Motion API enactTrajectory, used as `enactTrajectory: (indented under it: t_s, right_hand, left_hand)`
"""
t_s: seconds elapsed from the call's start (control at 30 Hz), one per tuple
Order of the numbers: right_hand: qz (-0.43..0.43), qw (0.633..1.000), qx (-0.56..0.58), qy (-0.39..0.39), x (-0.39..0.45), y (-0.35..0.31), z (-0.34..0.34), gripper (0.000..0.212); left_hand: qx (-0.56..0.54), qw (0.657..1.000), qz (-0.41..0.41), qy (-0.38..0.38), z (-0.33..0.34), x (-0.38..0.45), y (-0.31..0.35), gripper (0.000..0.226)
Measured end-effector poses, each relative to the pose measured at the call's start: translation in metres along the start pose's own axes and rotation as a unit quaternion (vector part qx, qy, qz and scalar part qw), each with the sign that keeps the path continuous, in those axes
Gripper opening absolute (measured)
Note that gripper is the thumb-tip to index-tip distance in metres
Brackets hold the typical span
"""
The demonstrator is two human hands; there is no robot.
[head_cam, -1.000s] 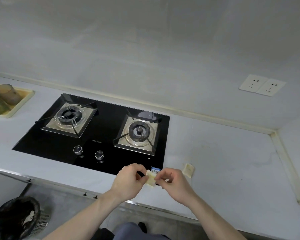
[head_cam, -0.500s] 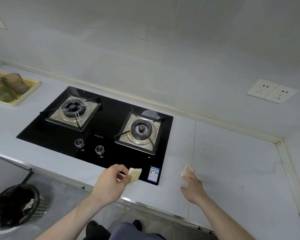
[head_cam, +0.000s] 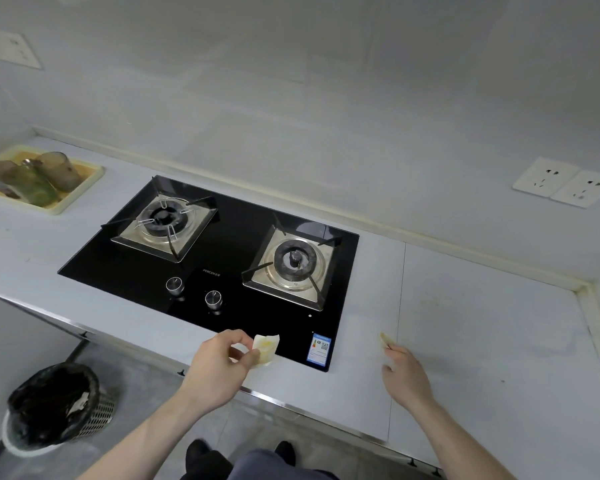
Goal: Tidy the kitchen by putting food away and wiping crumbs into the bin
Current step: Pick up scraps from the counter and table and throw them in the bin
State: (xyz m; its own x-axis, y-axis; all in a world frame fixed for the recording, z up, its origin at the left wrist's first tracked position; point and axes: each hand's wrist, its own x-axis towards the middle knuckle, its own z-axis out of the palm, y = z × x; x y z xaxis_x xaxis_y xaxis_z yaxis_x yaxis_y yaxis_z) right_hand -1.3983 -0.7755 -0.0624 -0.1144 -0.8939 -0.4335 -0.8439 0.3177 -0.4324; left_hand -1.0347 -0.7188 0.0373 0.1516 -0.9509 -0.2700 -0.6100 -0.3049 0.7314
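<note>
The tidying is looking only partly done: the left hand (head_cam: 219, 367) is pinching a pale scrap of food (head_cam: 265, 348) over the front edge of the table (head_cam: 482, 341), while the right hand (head_cam: 404, 374) is closing its fingertips on a second scrap (head_cam: 384, 339) lying beside the hob (head_cam: 222, 258). Neither piece is binned yet, and the bin (head_cam: 54, 408) is standing on the floor well to the left of both hands.
</note>
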Motion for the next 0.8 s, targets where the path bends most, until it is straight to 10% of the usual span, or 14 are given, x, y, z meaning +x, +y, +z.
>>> enactTrajectory:
  t_s: [0.2, 0.8]
  right_hand:
    - [-0.068, 0.986, 0.149, 0.04, -0.027, -0.049, -0.007, 0.031]
    - [-0.288, 0.91, 0.107, -0.279, -0.092, -0.317, 0.122, 0.038]
  left_hand:
    - [-0.043, 0.998, -0.041, 0.005, -0.011, -0.001, -0.02, 0.009]
    - [-0.085, 0.947, -0.239, 0.197, -0.147, -0.081, -0.185, 0.023]
